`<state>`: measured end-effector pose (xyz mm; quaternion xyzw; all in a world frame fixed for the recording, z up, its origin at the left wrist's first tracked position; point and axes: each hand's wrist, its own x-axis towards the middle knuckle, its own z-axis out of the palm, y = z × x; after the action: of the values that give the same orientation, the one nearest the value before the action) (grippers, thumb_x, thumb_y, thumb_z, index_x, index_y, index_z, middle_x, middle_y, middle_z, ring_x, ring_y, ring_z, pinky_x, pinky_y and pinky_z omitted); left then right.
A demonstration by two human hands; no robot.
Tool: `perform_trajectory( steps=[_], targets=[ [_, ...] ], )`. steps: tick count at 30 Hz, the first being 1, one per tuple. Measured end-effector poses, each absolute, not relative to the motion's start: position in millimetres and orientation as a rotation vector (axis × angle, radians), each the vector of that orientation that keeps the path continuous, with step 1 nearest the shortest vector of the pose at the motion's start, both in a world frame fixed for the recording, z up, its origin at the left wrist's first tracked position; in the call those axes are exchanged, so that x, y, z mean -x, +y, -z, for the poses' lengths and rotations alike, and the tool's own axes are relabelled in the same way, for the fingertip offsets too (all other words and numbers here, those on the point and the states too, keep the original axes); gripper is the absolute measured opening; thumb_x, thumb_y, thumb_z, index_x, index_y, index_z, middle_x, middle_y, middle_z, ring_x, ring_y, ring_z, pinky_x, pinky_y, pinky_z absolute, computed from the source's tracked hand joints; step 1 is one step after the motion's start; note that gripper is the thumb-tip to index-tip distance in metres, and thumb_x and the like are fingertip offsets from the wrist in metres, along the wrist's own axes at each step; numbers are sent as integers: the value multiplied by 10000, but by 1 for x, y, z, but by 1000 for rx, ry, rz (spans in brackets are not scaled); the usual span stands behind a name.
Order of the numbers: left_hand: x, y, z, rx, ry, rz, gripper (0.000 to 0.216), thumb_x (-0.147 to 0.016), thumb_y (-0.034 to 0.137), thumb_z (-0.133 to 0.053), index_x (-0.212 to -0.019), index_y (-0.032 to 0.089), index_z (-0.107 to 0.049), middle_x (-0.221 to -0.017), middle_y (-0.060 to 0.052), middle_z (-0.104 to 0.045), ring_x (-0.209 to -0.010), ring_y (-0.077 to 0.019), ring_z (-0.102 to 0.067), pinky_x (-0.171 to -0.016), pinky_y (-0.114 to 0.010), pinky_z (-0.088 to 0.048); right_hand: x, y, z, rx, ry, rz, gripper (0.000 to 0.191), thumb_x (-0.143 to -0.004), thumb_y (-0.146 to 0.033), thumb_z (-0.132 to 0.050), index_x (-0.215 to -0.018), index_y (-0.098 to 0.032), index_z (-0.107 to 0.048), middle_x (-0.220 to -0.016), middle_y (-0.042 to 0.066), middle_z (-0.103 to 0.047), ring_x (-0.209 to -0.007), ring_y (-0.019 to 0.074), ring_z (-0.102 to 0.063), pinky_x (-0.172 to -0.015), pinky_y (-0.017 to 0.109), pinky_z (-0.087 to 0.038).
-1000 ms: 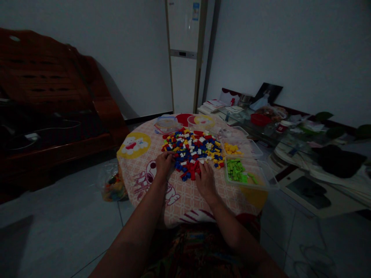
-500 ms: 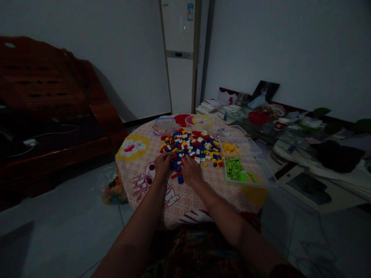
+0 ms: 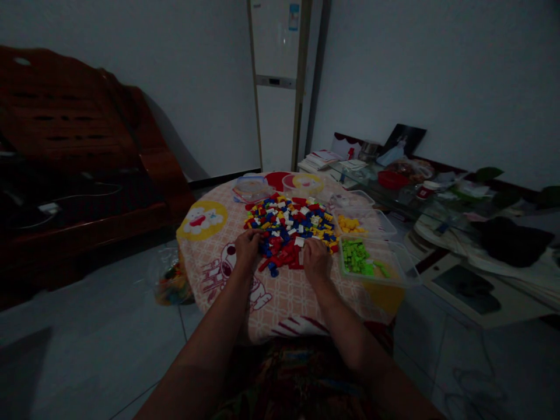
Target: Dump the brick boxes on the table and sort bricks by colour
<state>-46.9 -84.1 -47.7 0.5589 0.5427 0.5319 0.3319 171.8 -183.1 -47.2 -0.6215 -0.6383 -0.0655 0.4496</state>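
Observation:
A heap of mixed toy building bricks (image 3: 291, 219) in red, blue, yellow and white is spread over the round table's patterned cloth (image 3: 284, 300). At the heap's left edge rests my left hand (image 3: 247, 246), its fingers bent together by blue and red bricks; what they hold, if anything, is hidden. My right hand (image 3: 317, 259) is at the near right side, fingers curled down beside a white brick (image 3: 300, 241) and red bricks (image 3: 282, 255). I cannot make out what is in its fingertips. Blue pieces (image 3: 273, 271) lie at the heap's near end.
Right of the heap, one clear plastic box holds green bricks (image 3: 355, 256) and another holds yellow bricks (image 3: 349, 224). More clear containers (image 3: 252, 189) stand at the back. A plastic bag (image 3: 171, 280) is on the floor at left. A cluttered glass table (image 3: 371, 185) stands at right.
My right hand has moved right, from the middle of the heap's near edge to its right side, uncovering red bricks. My left hand stays at the left edge. The view has shifted slightly.

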Motion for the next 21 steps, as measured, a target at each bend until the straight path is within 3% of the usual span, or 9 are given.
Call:
perform_trajectory(
  steps=[5,21],
  targets=[
    [48,-84,49,-1469,1410,-1379,305,-745,281,-563,-912,186,-800,-774,-49,-770,-686,-200,-701,-669,-294,-530,-182,-187,47,1755,-1558,199,266,-964,-111,-486,-1019,-191,-734,-1018,102,-723,-995,247,-610,-909,344,-469],
    [49,-80,54,-1467,1384,-1410,286,-746,289,-570,-894,197,-798,-757,-41,-754,-689,-200,-692,-685,-297,-526,-181,-186,40,1926,-1672,68,277,-1008,-144,-503,-1073,-216,-763,-1110,96,-733,-1054,217,-651,-880,287,-496]
  ],
)
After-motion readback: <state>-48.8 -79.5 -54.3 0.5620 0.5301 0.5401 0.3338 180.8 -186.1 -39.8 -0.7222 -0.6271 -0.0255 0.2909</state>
